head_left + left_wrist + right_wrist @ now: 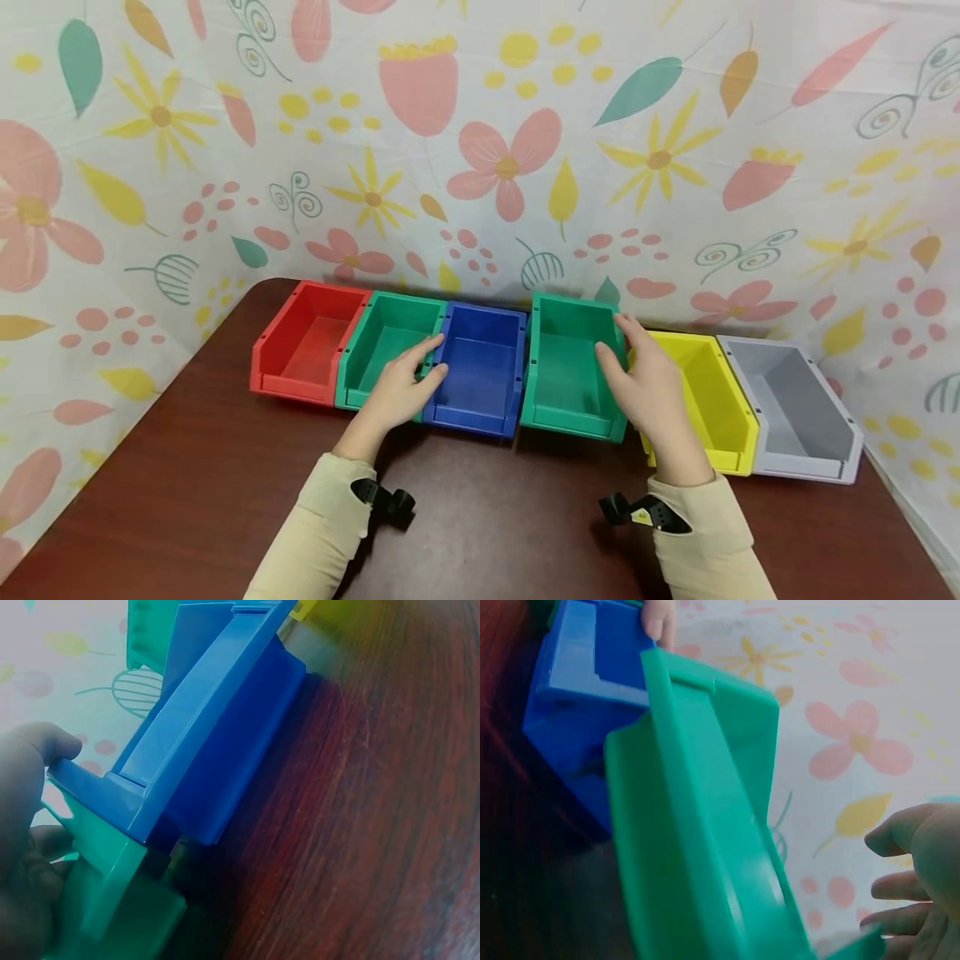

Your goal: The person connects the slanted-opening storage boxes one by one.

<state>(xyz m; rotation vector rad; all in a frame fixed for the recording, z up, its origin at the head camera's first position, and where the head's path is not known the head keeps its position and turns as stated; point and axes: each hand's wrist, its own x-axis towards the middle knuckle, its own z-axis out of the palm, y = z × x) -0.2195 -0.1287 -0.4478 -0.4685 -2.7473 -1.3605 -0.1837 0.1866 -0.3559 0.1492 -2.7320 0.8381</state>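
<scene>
Evidently, in the head view, a green bin (572,360) was set between a blue bin (482,367) and a yellow bin (708,400), its right rim overlapped by the loosely spread right hand (654,387), while the left hand (396,392) was placed at the blue bin's left rim. In the left wrist view, that rim was touched by a fingertip (66,744), though whether anything was gripped could not be told; in the right wrist view, the right fingers (901,919) were held parted, with nothing grasped
</scene>
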